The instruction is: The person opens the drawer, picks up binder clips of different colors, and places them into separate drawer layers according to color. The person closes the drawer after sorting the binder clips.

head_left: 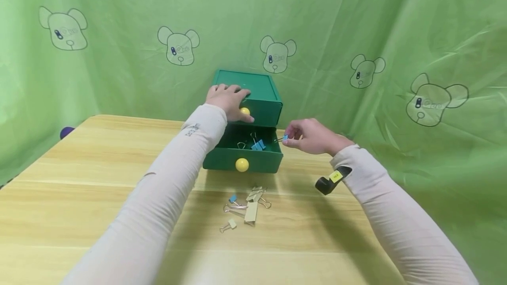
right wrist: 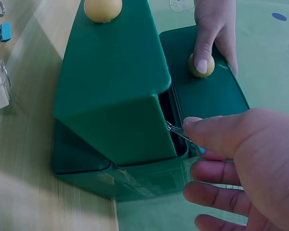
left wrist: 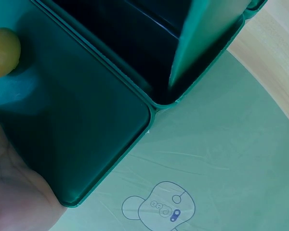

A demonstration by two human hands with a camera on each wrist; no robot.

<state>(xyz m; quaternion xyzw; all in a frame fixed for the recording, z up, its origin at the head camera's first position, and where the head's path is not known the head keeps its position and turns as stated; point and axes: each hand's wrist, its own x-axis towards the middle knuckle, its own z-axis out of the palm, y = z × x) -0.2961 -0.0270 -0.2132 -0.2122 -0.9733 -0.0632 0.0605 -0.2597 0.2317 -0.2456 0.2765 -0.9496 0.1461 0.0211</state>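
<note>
My left hand rests on top of the small green drawer cabinet, its thumb against the upper drawer's yellow knob. The lower drawer is pulled out. Inside it lie a blue binder clip and a wire loop, whose clip body I cannot make out. At the drawer's right side, my right hand pinches another small blue binder clip between thumb and index finger. In the right wrist view its wire handles point over the drawer's rim, while the other fingers are spread.
In front of the drawer, several cream binder clips and a small blue one lie on the wooden table. A green curtain with bear-head prints hangs behind. Something purple shows beyond the table's left edge.
</note>
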